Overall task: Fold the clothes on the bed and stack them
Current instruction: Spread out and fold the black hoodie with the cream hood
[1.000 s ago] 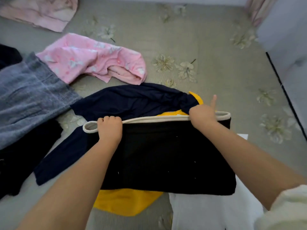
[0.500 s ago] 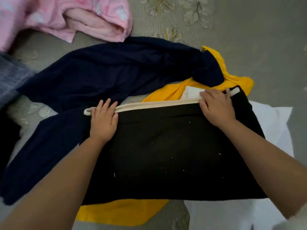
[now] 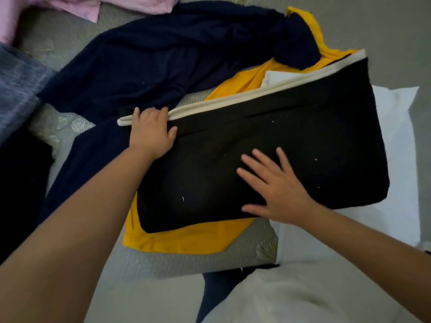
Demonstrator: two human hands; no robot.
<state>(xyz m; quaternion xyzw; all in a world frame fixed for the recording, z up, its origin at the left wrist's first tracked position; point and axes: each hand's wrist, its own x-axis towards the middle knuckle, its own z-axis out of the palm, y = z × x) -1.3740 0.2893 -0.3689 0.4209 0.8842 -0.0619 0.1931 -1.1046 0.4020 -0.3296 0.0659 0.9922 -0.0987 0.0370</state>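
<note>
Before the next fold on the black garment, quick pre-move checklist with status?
1. Black garment lies flat: ok.
2. Left hand pins the cream band end: ok.
3. Right hand flat on the cloth, fingers spread: ok.
4. Nothing lying on the black garment: ok.
5. Surface underneath clear: not ok, yellow garment and white cloth lie under it.
6. Navy garment clear of the left edge: cannot tell.
</note>
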